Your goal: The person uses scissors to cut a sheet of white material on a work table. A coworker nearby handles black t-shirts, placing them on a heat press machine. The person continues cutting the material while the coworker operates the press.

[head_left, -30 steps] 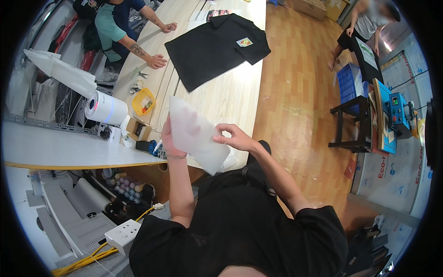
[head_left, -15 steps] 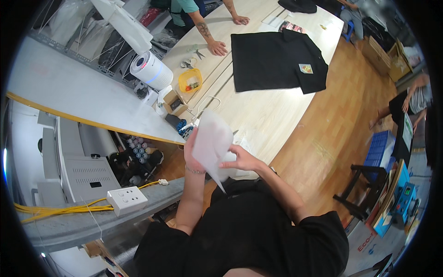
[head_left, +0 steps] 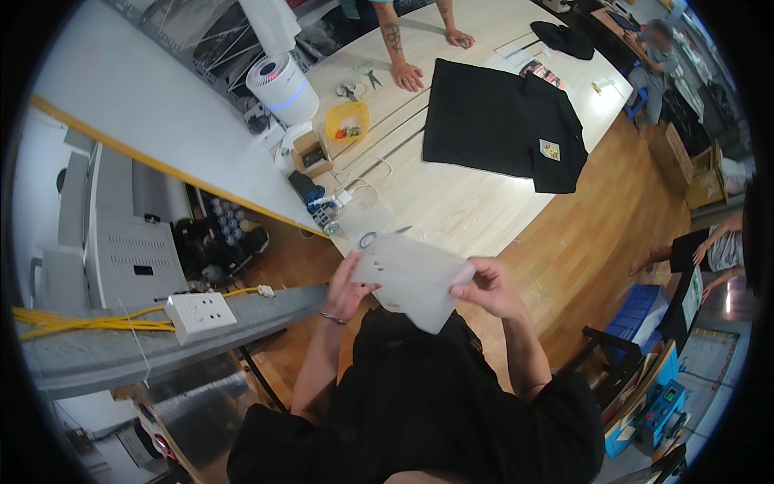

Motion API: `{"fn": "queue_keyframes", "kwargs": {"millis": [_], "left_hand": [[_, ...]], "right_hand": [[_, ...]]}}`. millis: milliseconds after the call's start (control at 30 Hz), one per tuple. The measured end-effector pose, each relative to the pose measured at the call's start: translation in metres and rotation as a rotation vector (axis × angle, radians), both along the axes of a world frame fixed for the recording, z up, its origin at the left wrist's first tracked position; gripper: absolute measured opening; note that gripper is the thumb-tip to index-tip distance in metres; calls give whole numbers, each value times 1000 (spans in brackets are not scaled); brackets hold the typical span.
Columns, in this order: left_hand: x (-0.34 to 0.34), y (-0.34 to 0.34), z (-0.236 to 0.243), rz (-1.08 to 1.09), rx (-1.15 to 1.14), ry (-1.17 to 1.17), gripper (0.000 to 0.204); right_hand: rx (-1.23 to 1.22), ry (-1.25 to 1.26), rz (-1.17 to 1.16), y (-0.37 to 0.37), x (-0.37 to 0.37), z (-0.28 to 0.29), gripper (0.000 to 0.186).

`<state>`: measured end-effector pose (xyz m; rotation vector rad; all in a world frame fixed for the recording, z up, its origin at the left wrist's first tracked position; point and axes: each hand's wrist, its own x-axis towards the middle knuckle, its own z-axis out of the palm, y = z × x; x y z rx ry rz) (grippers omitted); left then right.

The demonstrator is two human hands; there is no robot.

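A translucent whitish sheet (head_left: 419, 278) is stretched between my two hands in front of my body, its lower edge curling down to a rounded point. My left hand (head_left: 347, 290) grips its left edge, with the fingers partly behind it. At the right edge, my right hand (head_left: 490, 288) pinches the sheet between thumb and fingers. Small dark marks or openings show near the sheet's left side. Just beyond it on the table lie blue-handled scissors (head_left: 368, 239), partly covered by the sheet, and a clear film (head_left: 367, 216).
On the long pale table (head_left: 459, 202) lies a black T-shirt (head_left: 492, 121) with a small colourful print. A co-worker's hand (head_left: 408, 77) rests beside it. A yellow basket (head_left: 347, 121), a small cardboard box (head_left: 311, 153) and a white cylindrical appliance (head_left: 282, 89) stand at the left.
The sheet was upright and folded over my left hand; now it is spread flatter between both hands. My right hand has moved right to its edge. The view has shifted.
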<state>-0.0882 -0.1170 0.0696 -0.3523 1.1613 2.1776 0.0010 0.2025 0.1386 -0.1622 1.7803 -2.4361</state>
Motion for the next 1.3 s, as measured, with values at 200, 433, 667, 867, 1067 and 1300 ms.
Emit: {"fn": "queue_keyframes", "kwargs": {"millis": [200,433,667,867,1067,1300], "left_hand": [[70,51,-72,-424,-351,328,38],[48,79,-37,-713,-603,831,37],[-73,10,-147,-518,-958,753,45],[-90,34,-92,-607,-722,684,38],[-59,67,-75,-531,-367,617,35],[-46,44,-93,-435,-331,507,27]], "right_hand": [[431,-141,-395,22,-41,-6,16],[379,-112,-549,8,-31,-12,19],[462,-166,-563,-32,16,-55,22],[294,-263,-537,-56,1,-79,28],[231,-163,-574,-79,-32,-91,31],[193,-253,-445,-81,-20,-90,34]]}}
